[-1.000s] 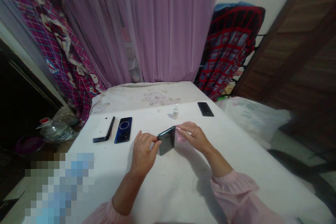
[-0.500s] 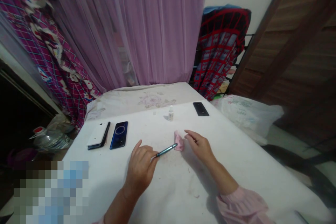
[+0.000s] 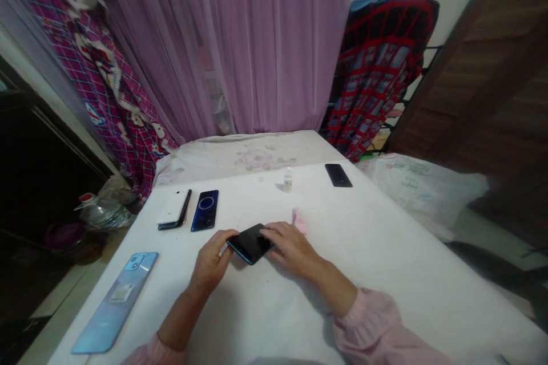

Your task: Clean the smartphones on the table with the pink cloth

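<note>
A black-screened smartphone [image 3: 250, 244] is held low over the white table, its dark screen facing up. My left hand [image 3: 211, 261] is closed on its left edge, thumb and fingers around the corner. At the other end, my right hand [image 3: 291, 248] grips the right side, with fingers lying over the screen edge; part of the phone is hidden under them. Just beyond my right hand, a crumpled pink cloth [image 3: 299, 221] lies on the table. Farther back stands a small white bottle [image 3: 287, 181].
A blue phone [image 3: 205, 211] and a stack of phones topped by a white one [image 3: 173, 208] lie at the left. Nearer is a light-blue phone [image 3: 117, 302] with a sticker. A dark phone [image 3: 338, 175] rests near the right edge of the table [image 3: 363, 274].
The phone has turned from edge-on to screen up. My right hand has come left from beside the cloth onto the phone. The head view has shifted slightly.
</note>
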The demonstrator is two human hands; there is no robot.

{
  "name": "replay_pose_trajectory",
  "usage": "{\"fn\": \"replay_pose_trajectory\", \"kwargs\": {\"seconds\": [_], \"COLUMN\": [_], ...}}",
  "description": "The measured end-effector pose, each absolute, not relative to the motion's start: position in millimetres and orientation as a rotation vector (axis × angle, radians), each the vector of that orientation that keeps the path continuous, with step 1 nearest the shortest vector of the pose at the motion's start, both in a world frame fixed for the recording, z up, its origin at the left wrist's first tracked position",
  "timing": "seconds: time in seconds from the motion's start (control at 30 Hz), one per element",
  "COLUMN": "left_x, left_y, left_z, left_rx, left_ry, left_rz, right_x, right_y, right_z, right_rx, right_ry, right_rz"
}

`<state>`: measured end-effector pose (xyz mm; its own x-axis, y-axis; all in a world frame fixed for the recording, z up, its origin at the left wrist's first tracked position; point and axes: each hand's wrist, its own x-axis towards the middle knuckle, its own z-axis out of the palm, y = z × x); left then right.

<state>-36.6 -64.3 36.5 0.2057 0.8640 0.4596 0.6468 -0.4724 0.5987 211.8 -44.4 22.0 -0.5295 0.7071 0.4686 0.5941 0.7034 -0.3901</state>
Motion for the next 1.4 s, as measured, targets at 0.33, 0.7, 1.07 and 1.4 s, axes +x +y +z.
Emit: {"fn": "replay_pose_trajectory", "kwargs": {"seconds": [0.33,0.7,1.07,1.4], "left_x": [-7.7,2.3,0.0,-7.3], "left_y": [-47.4,-45.4,-47.3,-19.9], "left_z": [40.3,-2.1,-10.6,-15.2], "left_rx": [1.990,1.995,2.169,1.868], "left_ry": [1.491,1.497,1.517,1.708], "left_rz": [1.243,1.174,1.166,1.121], "right_x": [222.7,408.3,434.7,433.8], "right_y": [-31.7,36.5,141.3,152.9], "right_z": [38.4,8.6,12.5,15.1], "right_rx": [-1.175,-1.689,-2.118,-2.444], "right_ry": [-1.727,-0.827,-0.884,-1.025], "right_rz": [0.410,0.396,0.326,0.304]}}
